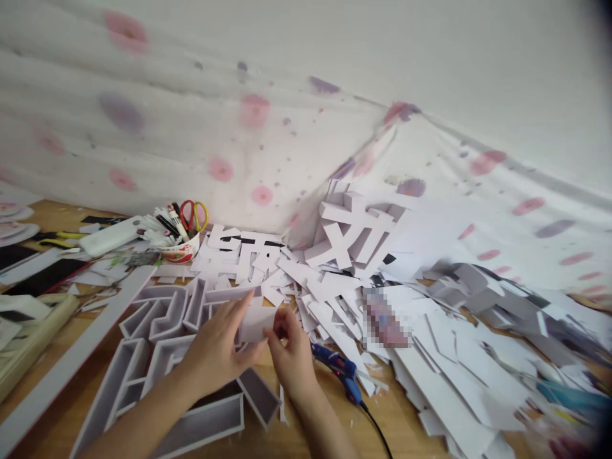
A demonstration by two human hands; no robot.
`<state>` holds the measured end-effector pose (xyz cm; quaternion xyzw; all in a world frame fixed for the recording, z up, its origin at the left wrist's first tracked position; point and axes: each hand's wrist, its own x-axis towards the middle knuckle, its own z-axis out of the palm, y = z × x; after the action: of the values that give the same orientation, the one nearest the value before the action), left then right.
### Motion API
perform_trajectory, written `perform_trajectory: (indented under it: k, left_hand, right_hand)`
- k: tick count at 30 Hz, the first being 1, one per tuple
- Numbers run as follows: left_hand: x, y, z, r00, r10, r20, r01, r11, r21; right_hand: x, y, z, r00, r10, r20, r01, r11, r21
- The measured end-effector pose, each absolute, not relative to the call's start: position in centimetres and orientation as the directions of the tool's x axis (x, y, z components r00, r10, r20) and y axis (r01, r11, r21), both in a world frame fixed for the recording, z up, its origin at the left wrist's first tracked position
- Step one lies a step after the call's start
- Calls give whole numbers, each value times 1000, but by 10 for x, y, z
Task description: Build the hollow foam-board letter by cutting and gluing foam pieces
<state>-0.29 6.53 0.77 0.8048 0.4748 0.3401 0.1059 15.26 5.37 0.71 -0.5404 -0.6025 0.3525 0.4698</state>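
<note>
A small white board piece [257, 322] is held up between my two hands. My left hand [222, 341] grips its left side, with the fingers along the top and the thumb below. At the right edge, the fingertips of my right hand [292, 350] pinch the piece. Below and left of them lies a large white hollow character frame [124, 370] with upright walls, its open side up; my left hand and forearm cover part of it. A blue hot glue gun [342, 370] with a black cord rests just right of my right hand.
Finished white characters [354, 233] lean by the curtained wall. Board offcuts [454, 363] spread over the right side. At the back left stands a bowl [180, 248] with pens and scissors [194, 217]. A long white strip [81, 357] lies along the left.
</note>
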Motion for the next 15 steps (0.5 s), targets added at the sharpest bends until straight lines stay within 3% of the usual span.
perform_trajectory:
  k: [4, 10, 15]
  left_hand:
    - [8, 42, 6, 333, 845, 419, 705, -518, 485]
    - [19, 25, -13, 244, 840, 484, 685, -503, 527]
    - [14, 21, -21, 105, 856, 505, 762, -396, 512]
  right_hand:
    - [163, 42, 3, 34, 980, 194, 303, 174, -937]
    - [185, 19, -5, -13, 990, 143, 279, 141, -950]
    - [198, -15, -38, -32, 992, 122, 458, 123, -880]
